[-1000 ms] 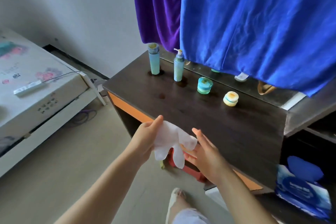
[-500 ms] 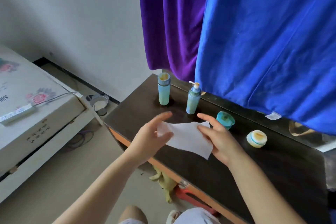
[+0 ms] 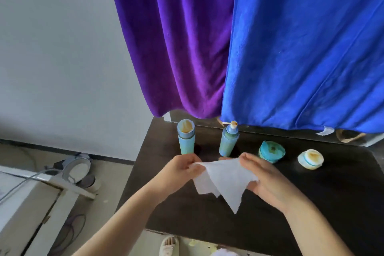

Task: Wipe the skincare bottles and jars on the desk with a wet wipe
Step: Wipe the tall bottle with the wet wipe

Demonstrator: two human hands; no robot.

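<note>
Both my hands are over the dark counter (image 3: 342, 203), holding the wet wipe (image 3: 225, 178) between them. My left hand (image 3: 178, 170) has its grip closed on the wipe's upper left corner, fingers pinched around the edge; my right hand (image 3: 264, 176) has its grip closed on the upper right edge, thumb on top. The wipe hangs spread out, white, its lower part falling in uneven points just above the counter surface (whether the lowest tip touches the wood I cannot tell). Behind my hands, in a row along the back of the counter: a capped teal bottle (image 3: 186, 137), upright, its top stained orange-brown; a teal pump bottle (image 3: 228, 141), upright, near my right fingertips; a teal jar (image 3: 271, 151), tilted or with lid askew; a pale yellow jar (image 3: 310, 159), well apart to the right. A purple towel (image 3: 176, 43) and a blue towel (image 3: 307, 48) hang behind the row.
</note>
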